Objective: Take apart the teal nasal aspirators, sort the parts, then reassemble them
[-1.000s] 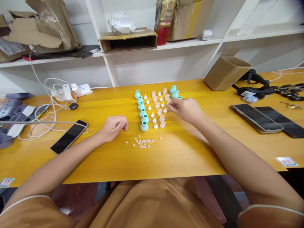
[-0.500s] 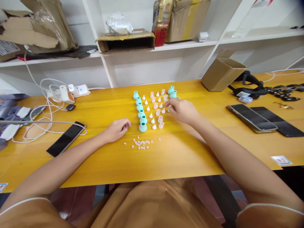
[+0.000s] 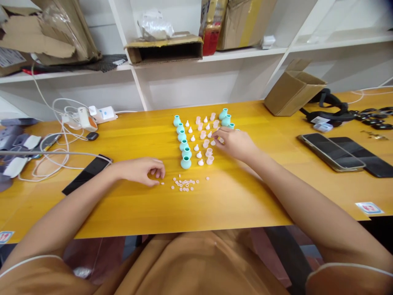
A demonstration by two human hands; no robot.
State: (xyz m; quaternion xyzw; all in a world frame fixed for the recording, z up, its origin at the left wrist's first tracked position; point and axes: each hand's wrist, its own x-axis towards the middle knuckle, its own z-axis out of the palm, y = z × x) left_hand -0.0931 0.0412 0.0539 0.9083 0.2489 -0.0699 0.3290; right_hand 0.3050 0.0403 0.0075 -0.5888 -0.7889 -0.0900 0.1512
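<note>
Nearest to the camera is the lap of the person in orange-brown clothes, and both bare forearms reach forward over the edge of the yellow wooden table (image 3: 251, 205).

The left hand (image 3: 141, 171) lies on the table with its fingers curled loosely downward. Its fingertips rest on the surface just beside a small scatter of tiny pale pink rings (image 3: 185, 184). I cannot tell if it pinches one of them; it looks relaxed and holds nothing that I can see.

A little farther, the right hand (image 3: 233, 142) is over the right part of the arranged pieces. Its thumb and first fingers are closed together at the pink cups (image 3: 209, 152), near a piece at the fingertips, but the piece itself is too small and partly hidden, so I cannot tell if it is really gripped.

Between the hands stands a slanted row of teal bulbs (image 3: 183, 139), upright, one behind the other. Next to it is a row of small white cones (image 3: 196, 147), then the pink cups. A few more teal bulbs stand behind the right hand.

On the left side lies a dark phone (image 3: 87, 174), and farther a white power strip (image 3: 102, 114) with cables. On the right lie two phones (image 3: 333, 152) side by side. Behind them sits a cardboard box (image 3: 293, 88), tilted, and a black headset (image 3: 330, 108). At the back are white shelves (image 3: 215, 57) with more boxes.
</note>
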